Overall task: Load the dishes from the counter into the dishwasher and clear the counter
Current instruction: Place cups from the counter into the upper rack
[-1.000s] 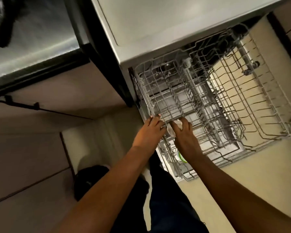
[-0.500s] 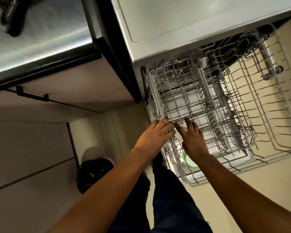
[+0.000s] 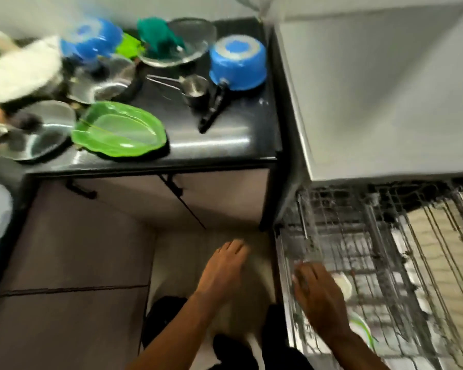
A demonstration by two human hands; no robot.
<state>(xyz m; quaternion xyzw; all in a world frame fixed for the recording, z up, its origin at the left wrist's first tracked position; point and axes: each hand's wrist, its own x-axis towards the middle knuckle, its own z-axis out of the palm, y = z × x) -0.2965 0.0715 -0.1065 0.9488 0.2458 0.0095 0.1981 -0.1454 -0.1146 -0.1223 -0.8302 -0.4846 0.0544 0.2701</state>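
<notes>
Head view: your right hand (image 3: 317,292) rests flat on the grey wire dishwasher rack (image 3: 385,263), steadying it; left hand (image 3: 222,268) open, empty.

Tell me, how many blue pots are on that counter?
2: one blue pot upside down near the counter's right edge, another further left at the back, blurred. The pile may hide more.

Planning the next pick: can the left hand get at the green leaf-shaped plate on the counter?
Probably yes. The left hand is open, holds nothing, and the green leaf-shaped plate lies near the counter's front edge, uncovered.
</notes>
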